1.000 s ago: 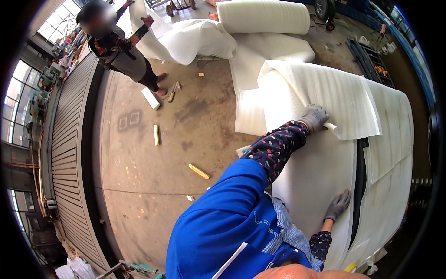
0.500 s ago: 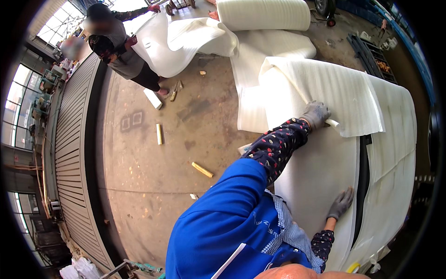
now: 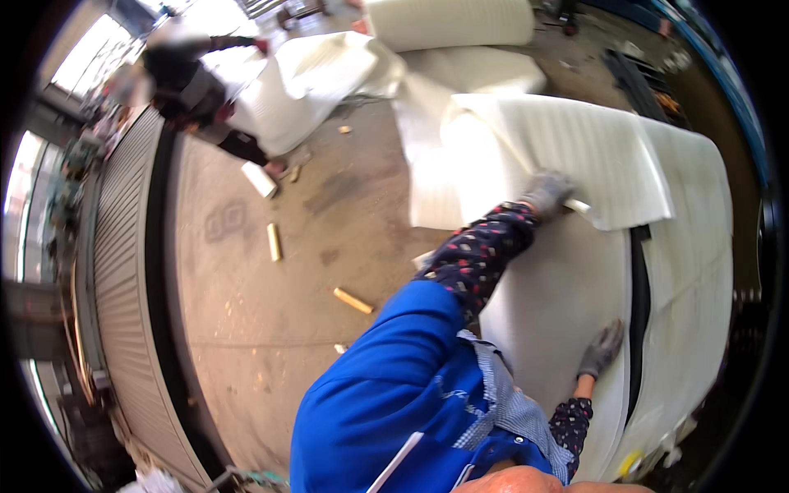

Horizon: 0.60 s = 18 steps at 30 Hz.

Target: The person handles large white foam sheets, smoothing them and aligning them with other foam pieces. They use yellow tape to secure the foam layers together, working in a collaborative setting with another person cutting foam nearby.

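My left hand [image 3: 549,194], in a grey work glove, is closed on the curled edge of a white foam sheet [image 3: 588,156] that is folded back over itself. Lower down, my right hand [image 3: 602,349], gloved too, lies flat with fingers stretched out on a smooth pale panel [image 3: 567,287]. Beside it a black strip [image 3: 639,320] runs along the panel's right side. More white foam [image 3: 694,271] spreads out to the right of that strip.
A thick foam roll [image 3: 448,23] lies at the far end. At the far left, a co-worker [image 3: 189,86] holds a loose foam sheet [image 3: 279,111]. Yellowish blocks [image 3: 353,300] are scattered on the floor, and a grey ribbed panel [image 3: 123,287] stretches along the left.
The view has shifted a little, and the whole scene sits slightly further left and up. Both my hands keep about the same places on the foam and panel. The co-worker's foam sheet has swung lower.
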Each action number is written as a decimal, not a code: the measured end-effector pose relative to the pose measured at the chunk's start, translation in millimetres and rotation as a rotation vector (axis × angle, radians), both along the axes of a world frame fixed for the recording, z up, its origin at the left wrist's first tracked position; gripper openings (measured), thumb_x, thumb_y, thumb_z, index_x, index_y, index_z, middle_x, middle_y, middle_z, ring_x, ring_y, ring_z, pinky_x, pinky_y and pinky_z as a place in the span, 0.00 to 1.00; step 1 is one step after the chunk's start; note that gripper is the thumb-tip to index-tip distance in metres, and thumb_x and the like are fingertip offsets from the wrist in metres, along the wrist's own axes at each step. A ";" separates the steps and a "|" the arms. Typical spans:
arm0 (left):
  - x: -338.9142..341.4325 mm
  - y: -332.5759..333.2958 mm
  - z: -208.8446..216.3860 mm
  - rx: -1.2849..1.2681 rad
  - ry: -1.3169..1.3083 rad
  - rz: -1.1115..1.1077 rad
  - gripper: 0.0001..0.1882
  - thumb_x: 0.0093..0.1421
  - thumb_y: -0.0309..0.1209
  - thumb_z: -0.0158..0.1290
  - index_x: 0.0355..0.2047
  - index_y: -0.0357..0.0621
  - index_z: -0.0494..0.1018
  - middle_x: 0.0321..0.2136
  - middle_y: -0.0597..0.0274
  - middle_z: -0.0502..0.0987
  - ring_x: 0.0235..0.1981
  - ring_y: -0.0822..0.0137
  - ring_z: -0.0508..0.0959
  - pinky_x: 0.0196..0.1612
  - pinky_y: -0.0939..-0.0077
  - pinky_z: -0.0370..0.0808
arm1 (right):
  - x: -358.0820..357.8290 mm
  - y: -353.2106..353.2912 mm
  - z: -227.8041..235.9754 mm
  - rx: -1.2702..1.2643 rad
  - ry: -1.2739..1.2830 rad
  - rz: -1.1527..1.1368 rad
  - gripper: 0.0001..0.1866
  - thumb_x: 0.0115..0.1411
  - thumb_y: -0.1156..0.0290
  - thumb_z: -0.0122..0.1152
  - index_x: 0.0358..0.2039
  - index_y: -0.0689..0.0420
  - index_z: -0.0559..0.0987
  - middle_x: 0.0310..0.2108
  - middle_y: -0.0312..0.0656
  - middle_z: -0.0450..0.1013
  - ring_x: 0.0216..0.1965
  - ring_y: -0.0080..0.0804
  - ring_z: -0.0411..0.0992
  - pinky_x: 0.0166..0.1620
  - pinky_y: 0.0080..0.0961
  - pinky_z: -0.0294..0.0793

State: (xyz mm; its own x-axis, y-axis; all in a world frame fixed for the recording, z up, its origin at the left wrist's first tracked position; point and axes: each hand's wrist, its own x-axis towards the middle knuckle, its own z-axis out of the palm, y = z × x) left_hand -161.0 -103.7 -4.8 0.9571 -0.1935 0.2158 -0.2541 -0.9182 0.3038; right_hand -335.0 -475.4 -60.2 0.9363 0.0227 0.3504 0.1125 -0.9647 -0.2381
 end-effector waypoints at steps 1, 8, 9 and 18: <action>6.8 5.9 -26.9 -0.188 -0.142 -0.024 0.11 0.51 0.39 0.59 0.35 0.55 0.79 0.35 0.60 0.78 0.41 0.58 0.78 0.46 0.61 0.73 | -1.7 -3.7 -0.8 0.028 -0.023 -0.031 0.21 0.66 0.68 0.47 0.58 0.60 0.68 0.60 0.50 0.61 0.63 0.43 0.58 0.64 0.38 0.59; 1.1 4.7 -1.5 -0.088 -0.161 -0.069 0.13 0.51 0.44 0.60 0.32 0.50 0.76 0.31 0.59 0.77 0.38 0.53 0.76 0.42 0.59 0.72 | 11.2 1.5 1.9 -0.002 -0.099 -0.068 0.21 0.59 0.66 0.54 0.53 0.57 0.71 0.55 0.50 0.66 0.59 0.48 0.61 0.62 0.43 0.58; 1.4 -0.4 1.1 -0.012 -0.137 -0.057 0.15 0.52 0.46 0.60 0.29 0.49 0.75 0.30 0.57 0.77 0.37 0.52 0.76 0.41 0.56 0.71 | 7.2 -0.3 9.1 0.012 -0.092 -0.081 0.21 0.59 0.66 0.54 0.52 0.57 0.71 0.56 0.50 0.65 0.59 0.48 0.61 0.62 0.44 0.58; -4.9 19.8 11.7 -0.148 -0.096 -0.063 0.15 0.55 0.41 0.57 0.39 0.49 0.79 0.36 0.54 0.78 0.39 0.49 0.76 0.44 0.58 0.73 | 19.9 16.7 3.5 0.180 -0.219 -0.028 0.22 0.55 0.71 0.58 0.52 0.56 0.72 0.54 0.48 0.68 0.59 0.48 0.62 0.63 0.43 0.58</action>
State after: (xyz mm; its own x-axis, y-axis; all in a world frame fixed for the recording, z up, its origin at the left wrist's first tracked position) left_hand -165.9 -83.9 6.8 0.9177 -0.2118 0.3361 -0.3440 -0.8469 0.4056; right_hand -315.0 -458.7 -56.8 0.8372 -0.0827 0.5405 0.1542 -0.9126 -0.3785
